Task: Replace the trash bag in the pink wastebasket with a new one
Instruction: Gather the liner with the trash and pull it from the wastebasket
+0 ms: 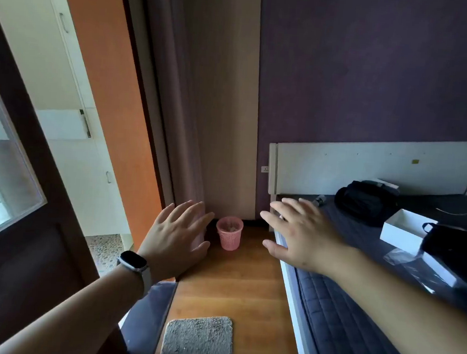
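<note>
Pink wastebasket (229,232) upright on the wood floor (236,284), at the floor's far end, close to the corner where the curtain (175,117) meets the purple wall (372,76). Latticed sides, open top; pale, speckled contents inside, possibly a bag with litter, too small to make out.

Left hand (177,235) raised palm-down in front of the curtain's lower edge, fingers spread and slightly curved, holding nothing. Dark-faced watch (132,261) on a pale strap at the wrist. Right hand (300,236) likewise extended palm-down over the near left corner of the bed (354,323), fingers splayed, empty, a ring (281,216) on one finger. Basket seen in the gap between the two hands, well apart from both.

On the bed's dark quilted cover: black bag (366,202) near the white headboard (365,169), open white box (405,230) beside it, another black item (454,247) at the right edge, clear plastic wrap (403,258) near the box. Grey mat (197,343) at the near edge of the floor. Dark door (18,189) with glass pane at left.
</note>
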The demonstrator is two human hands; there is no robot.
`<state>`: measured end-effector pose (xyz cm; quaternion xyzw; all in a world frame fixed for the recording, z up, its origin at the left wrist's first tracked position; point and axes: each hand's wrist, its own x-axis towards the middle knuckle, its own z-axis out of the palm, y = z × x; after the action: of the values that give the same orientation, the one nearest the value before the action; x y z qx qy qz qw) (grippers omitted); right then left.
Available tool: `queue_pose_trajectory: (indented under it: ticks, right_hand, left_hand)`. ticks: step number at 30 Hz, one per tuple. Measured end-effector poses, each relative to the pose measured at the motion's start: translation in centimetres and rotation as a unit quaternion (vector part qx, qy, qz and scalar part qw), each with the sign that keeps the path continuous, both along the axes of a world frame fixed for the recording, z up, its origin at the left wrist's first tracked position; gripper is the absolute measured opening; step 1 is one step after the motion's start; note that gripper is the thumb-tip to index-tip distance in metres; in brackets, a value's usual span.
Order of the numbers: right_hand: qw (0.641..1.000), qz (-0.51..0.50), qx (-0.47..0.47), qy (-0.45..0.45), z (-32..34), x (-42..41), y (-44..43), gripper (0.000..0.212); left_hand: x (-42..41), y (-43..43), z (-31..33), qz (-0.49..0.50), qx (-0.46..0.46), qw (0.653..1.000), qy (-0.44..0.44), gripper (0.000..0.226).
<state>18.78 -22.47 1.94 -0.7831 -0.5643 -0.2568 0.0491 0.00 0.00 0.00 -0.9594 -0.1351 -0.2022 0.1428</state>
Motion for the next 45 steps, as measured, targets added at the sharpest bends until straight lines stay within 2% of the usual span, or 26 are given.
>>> queue_pose_trajectory:
  ticks: [7,12,21,29,37,45]
  right_hand:
    - [1.000,0.011,-0.013,-0.008,-2.8,3.1,4.1,0.058]
    - [1.000,0.013,-0.021,-0.005,-4.1,5.0,10.5,0.057]
    - [1.000,-0.007,-0.023,-0.002,-4.3,7.6,27.2,0.057]
    - [0.998,-0.039,-0.052,0.025,-5.4,11.6,35.4,0.056]
    - [0.993,-0.051,-0.072,0.080,-8.1,19.8,41.5,0.056]
    - [0.984,-0.044,-0.101,0.139,-11.0,33.6,47.5,0.056]
  left_hand:
    - [2.9,3.3,-3.4,-0.003,-0.038,0.999,-0.005,0.058]
    - [4.9,9.9,-5.2,-0.010,-0.047,0.999,-0.010,0.057]
    - [7.5,26.7,-6.1,-0.011,-0.069,0.998,-0.005,0.054]
    - [12.9,34.7,-6.5,-0.025,-0.104,0.994,-0.010,0.058]
    - [21.0,40.6,-8.3,-0.022,-0.119,0.993,0.003,0.058]
    - [34.5,46.2,-10.9,0.003,-0.130,0.991,0.034,0.058]
